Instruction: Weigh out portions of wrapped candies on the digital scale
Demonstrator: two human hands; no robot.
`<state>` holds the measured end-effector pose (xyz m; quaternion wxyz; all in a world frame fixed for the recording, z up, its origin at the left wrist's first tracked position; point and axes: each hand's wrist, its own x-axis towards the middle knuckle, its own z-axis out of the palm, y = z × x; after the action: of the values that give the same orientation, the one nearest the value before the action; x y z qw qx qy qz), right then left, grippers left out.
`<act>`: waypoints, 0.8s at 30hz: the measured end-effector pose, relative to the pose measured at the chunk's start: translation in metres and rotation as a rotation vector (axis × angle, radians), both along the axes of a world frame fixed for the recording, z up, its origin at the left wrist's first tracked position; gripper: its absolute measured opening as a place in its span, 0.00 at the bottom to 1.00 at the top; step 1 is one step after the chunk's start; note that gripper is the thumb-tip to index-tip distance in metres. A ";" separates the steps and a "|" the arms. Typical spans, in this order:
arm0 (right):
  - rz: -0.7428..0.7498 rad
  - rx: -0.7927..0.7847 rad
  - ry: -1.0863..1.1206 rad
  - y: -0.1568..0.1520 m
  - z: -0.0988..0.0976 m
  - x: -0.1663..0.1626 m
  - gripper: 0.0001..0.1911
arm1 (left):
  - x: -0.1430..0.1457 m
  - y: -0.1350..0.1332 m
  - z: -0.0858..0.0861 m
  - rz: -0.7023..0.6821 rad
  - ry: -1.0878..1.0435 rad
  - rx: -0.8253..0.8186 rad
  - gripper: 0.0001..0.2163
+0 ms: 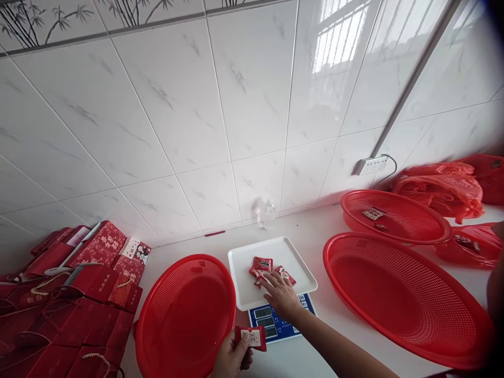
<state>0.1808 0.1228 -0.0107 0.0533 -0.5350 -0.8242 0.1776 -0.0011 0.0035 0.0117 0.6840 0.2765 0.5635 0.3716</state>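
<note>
A white tray (244, 265) sits on a blue digital scale (275, 320) in front of me. Several small red candy packets (263, 264) lie on the tray. My right hand (280, 294) reaches over the tray's near edge, fingers spread and touching the packets. My left hand (232, 357), low beside the scale, is closed on one red candy packet (252, 337) with a white label.
A red mesh basket (185, 315) stands left of the scale, a larger one (405, 294) to the right, and a third (394, 215) behind holds a packet or two. Red gift boxes (79, 294) pile at the left. Red plastic bags (444, 186) and a power strip (370, 165) sit back right.
</note>
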 end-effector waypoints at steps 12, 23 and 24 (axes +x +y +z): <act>0.018 0.025 0.104 0.000 0.012 -0.007 0.18 | 0.003 -0.005 -0.008 0.074 0.021 0.007 0.28; 0.051 -0.018 0.056 0.016 0.011 -0.023 0.24 | -0.003 -0.009 -0.006 0.091 0.009 -0.010 0.27; 0.056 -0.028 0.051 0.018 0.010 -0.024 0.25 | -0.003 -0.009 -0.005 0.093 0.015 -0.017 0.27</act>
<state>0.1564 0.1412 -0.0009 0.0620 -0.5076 -0.8348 0.2040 -0.0040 -0.0052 0.0069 0.6641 0.2469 0.5840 0.3963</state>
